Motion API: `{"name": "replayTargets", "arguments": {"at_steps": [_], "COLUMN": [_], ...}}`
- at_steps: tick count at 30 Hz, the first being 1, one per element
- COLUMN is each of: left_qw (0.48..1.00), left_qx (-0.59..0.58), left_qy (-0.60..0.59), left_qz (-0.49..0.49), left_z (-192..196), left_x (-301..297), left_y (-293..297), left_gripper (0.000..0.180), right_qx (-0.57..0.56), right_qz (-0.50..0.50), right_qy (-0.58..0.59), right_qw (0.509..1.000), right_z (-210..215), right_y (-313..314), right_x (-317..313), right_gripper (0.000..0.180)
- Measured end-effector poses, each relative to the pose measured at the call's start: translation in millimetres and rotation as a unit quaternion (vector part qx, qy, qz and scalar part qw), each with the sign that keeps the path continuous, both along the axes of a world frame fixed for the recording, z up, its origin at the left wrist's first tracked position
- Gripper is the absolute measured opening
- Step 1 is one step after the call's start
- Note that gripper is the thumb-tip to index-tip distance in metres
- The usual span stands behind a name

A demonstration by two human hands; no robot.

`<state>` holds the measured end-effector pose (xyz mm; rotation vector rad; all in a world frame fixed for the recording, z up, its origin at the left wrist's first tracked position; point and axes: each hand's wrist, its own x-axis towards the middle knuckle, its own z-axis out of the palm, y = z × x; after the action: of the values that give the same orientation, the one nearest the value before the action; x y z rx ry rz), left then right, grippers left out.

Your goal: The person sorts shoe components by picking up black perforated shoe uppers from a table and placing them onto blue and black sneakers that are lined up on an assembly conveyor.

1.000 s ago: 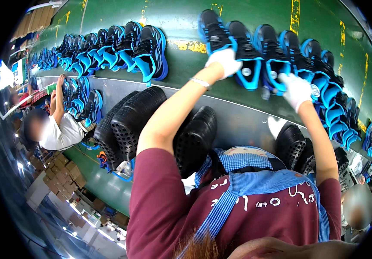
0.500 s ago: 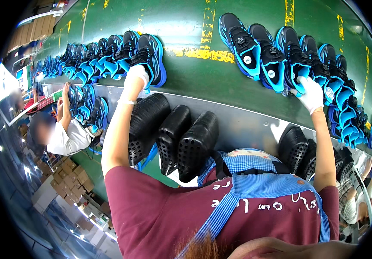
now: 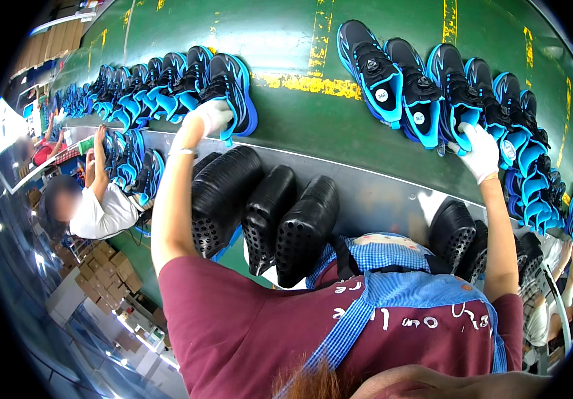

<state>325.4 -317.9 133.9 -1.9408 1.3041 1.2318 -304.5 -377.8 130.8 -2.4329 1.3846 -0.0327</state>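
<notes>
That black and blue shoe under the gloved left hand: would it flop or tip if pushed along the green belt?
The shoe probably holds its shape: its thick moulded sole looks stiff. Standing flat on that wide sole, it seems unlikely to tip. Under the left hand, it would likely slide along the green belt.

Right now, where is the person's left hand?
In the head view, the gloved left hand rests on the end shoe of the left row, above the black perforated trays.

Our gloved left hand (image 3: pixel 212 114) grips a black-and-blue shoe (image 3: pixel 233 90) at eleven o'clock; our right hand (image 3: pixel 481 151) touches another shoe (image 3: pixel 456 100) at two o'clock on the green belt (image 3: pixel 300 126).
</notes>
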Motion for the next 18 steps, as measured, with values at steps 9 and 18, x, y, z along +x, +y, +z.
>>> {"name": "replayTargets", "arguments": {"at_steps": [9, 18], "left_qw": [0.956, 0.970], "left_qx": [-0.246, -0.224], "left_qy": [-0.107, 0.088], "left_qz": [0.114, 0.016], "left_z": [-33.2, -1.0], "left_x": [66.9, -76.7], "left_y": [13.5, -38.7], "left_gripper": [0.055, 0.054], "right_qx": [-0.010, -0.010], "right_qz": [0.008, -0.010], "right_qy": [0.002, 0.001], "right_qw": [1.000, 1.000], "right_z": [-1.3, -4.3], "right_y": [0.2, 5.5], "right_x": [-1.9, 4.2], "right_gripper": [0.042, 0.045]}}
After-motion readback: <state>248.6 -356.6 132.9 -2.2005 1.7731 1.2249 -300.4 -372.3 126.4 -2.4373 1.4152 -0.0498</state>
